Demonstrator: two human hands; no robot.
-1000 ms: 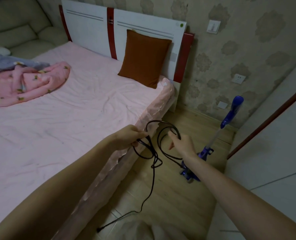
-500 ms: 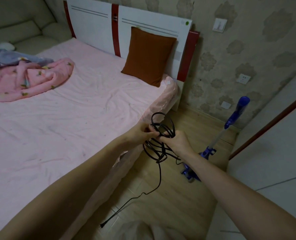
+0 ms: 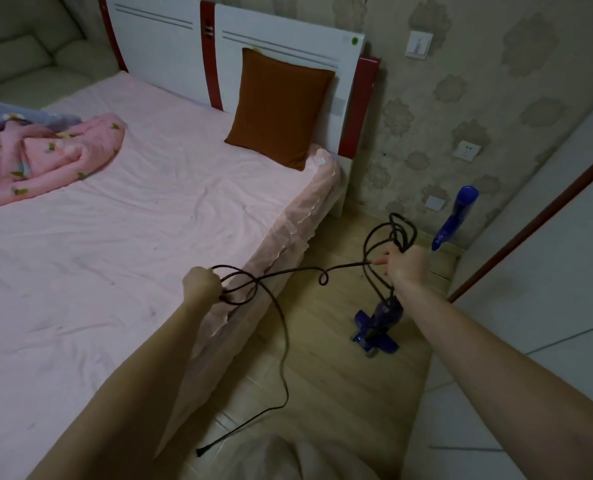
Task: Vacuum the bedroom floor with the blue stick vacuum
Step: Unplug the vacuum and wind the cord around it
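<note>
The blue stick vacuum (image 3: 374, 323) stands on the wooden floor between the bed and a white wardrobe, its handle (image 3: 461, 209) leaning toward the wall. Its black power cord (image 3: 288, 275) stretches between my two hands above the floor. My left hand (image 3: 201, 282) grips a couple of loops near the bed's edge. My right hand (image 3: 406, 265) grips a bundle of coils, partly hiding the vacuum's tube. The loose end hangs down, and the plug (image 3: 199, 452) lies on the floor near my feet.
A bed with a pink sheet (image 3: 115, 254) fills the left, with a brown pillow (image 3: 281, 109) against the headboard and a pink blanket (image 3: 38, 157). A wall socket (image 3: 466, 150) sits above the vacuum. The white wardrobe (image 3: 548, 271) closes in the right side.
My hands were together on the bunched coils; now they have pulled apart, left hand toward the bed and right toward the vacuum, drawing a length of cord out straight between them.
</note>
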